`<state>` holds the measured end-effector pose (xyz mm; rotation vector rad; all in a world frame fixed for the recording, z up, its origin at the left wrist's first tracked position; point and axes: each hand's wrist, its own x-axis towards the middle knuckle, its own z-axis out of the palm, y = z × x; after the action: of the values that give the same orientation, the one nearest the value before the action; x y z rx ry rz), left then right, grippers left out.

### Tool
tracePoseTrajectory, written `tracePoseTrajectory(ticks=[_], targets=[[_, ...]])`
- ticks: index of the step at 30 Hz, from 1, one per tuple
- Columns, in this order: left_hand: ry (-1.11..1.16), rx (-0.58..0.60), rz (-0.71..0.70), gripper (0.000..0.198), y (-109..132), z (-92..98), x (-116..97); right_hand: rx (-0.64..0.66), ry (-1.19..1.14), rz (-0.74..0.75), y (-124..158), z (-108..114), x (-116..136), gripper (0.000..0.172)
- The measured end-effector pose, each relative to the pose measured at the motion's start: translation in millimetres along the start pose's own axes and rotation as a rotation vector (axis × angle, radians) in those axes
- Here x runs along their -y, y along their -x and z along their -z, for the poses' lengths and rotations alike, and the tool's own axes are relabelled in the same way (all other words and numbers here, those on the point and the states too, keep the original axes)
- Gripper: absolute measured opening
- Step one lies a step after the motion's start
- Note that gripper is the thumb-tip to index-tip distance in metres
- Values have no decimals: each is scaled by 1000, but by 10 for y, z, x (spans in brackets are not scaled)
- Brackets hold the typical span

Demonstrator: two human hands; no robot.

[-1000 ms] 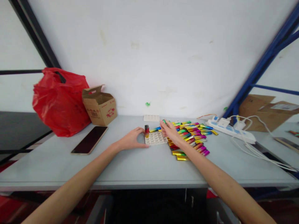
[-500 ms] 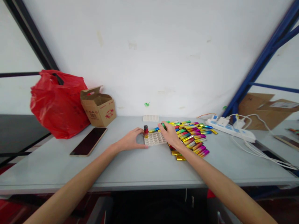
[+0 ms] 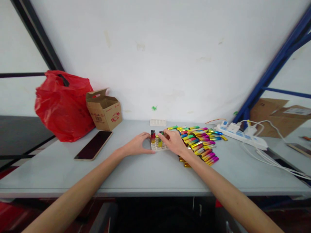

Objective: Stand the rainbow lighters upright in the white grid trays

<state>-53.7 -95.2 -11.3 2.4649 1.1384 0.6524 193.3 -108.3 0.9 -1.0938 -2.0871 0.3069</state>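
Currently your right hand (image 3: 173, 141) has its thumb and fingertips closed on a green-and-yellow lighter (image 3: 160, 141), held upright over the white tray (image 3: 157, 149); whether its foot is seated in a hole, I cannot tell. Your left hand (image 3: 137, 144) is spread in a C about the tray's left end, thumb tip at the near corner, fingers by the far side; whether it grips or merely rests there is unclear. Between your hands, a dark-topped red-and-gold lighter (image 3: 153, 136) stands upright at the tray's left end, just beside the one you hold. Your right hand covers the tray's right part. Just right of that hand, partly behind it and your forearm, lies the heap of shiny lighters (image 3: 200, 142), on their sides in gold, purple, green, blue and red. Behind the tray, near the wall, a second pale tray (image 3: 157, 122). Farther right, a white power strip (image 3: 240, 136) with plugs and trailing cables. Well left of your left hand, a dark-screened phone (image 3: 94, 145) lies flat; behind it, an open cardboard box (image 3: 104, 112) beside a red plastic bag (image 3: 63, 108).
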Motion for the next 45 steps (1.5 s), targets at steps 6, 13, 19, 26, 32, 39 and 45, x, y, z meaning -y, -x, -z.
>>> tracePoseTrajectory(ticks=[6, 13, 19, 26, 32, 39, 45], targets=[[-2, -9, 1, 71, -7, -15, 23, 89, -26, 9, -12, -88, -38, 45], [-15, -16, -18, 68, -9, -20, 44, 149, 361, 91, -31, -190, 70, 38], [-15, -27, -19, 68, -4, -24, 39, 122, 390, 108, -50, -116, 109, 40], [-46, -11, 2, 67, -2, -10, 48, 7, 449, 30, -59, 560, -788, 34], [-49, -10, -4, 68, -1, -7, 47, 198, 432, -91, -54, 727, -1319, 38], [-41, -1, 5, 68, -4, -13, 56, 281, 458, -78, -134, 755, -1288, 22], [-44, 0, 4, 68, -1, -14, 57, 340, 549, -82, -144, 788, -1295, 34]])
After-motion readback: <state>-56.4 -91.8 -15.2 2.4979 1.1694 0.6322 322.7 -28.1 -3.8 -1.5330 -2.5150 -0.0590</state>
